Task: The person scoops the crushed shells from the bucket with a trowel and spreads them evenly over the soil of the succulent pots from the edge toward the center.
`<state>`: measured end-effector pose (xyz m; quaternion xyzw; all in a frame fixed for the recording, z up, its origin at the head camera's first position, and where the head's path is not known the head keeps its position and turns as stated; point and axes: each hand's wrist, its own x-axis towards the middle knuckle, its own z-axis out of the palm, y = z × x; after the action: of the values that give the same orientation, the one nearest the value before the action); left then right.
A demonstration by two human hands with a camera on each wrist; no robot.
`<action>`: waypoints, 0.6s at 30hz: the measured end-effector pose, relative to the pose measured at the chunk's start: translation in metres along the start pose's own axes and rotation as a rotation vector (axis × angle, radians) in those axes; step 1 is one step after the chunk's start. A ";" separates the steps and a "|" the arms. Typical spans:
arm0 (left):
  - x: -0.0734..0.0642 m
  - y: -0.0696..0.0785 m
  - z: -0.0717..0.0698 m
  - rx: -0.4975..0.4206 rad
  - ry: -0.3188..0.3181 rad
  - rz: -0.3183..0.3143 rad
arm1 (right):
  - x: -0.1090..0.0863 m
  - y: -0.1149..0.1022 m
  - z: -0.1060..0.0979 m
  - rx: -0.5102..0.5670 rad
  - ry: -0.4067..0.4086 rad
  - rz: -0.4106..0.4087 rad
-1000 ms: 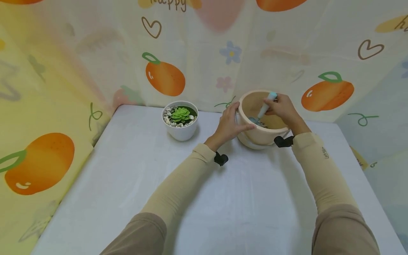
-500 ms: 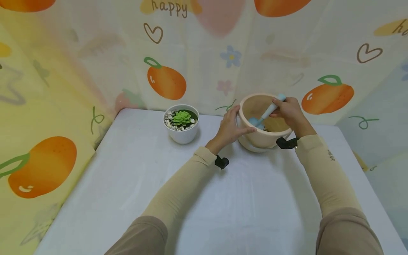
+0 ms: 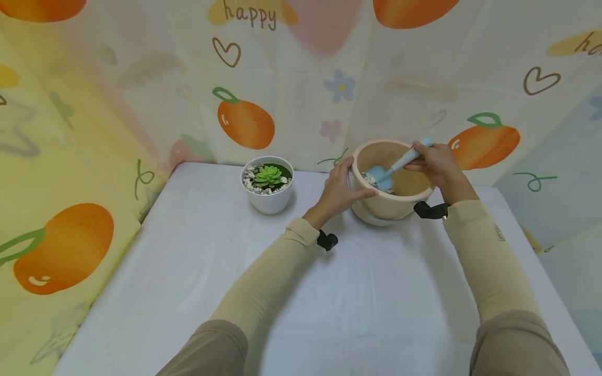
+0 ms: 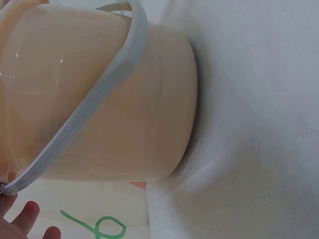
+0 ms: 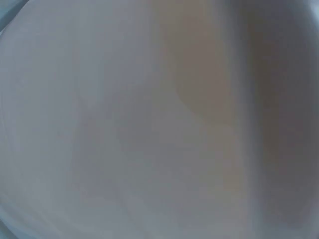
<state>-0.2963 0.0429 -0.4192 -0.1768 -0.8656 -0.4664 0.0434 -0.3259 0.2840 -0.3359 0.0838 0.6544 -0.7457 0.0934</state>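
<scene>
The person's right hand [image 3: 439, 166] pinches the upper handle of a pale blue scoop [image 3: 400, 163] between thumb and fingers, above the right part of a peach bucket's opening. The scoop slants down to the left from that hand, its blade inside the bucket [image 3: 390, 210], beside some pale pebbles [image 3: 368, 179] near the left inner wall. The left hand [image 3: 337, 188] rests at the bucket's left side, spread, with the thumb reaching along the near rim and the fingers up towards the far-left edge; the bucket thus sits between the two hands, upright on the white tabletop [image 3: 367, 297]. A whitish bail [image 4: 87, 112] hangs slantwise against the outer wall, as the left wrist view shows. The near rim and wall block sight of the lower inside, so how deep the blade goes cannot be told, and the right wrist view is a blur of pale surface. Left of the left hand, well apart from the bucket, stands a white pot [image 3: 269, 201] with a green succulent [image 3: 268, 176] ringed partly by white stones [image 3: 249, 181]. Behind everything hangs a fruit-printed cloth [image 3: 301, 104].
</scene>
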 end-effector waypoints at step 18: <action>0.000 0.003 0.000 0.008 -0.013 -0.026 | -0.011 -0.007 -0.037 0.501 -0.025 0.114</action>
<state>-0.2952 0.0443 -0.4169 -0.1683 -0.8701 -0.4622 0.0325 -0.3169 0.3218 -0.3314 0.1320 0.4422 -0.8790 0.1198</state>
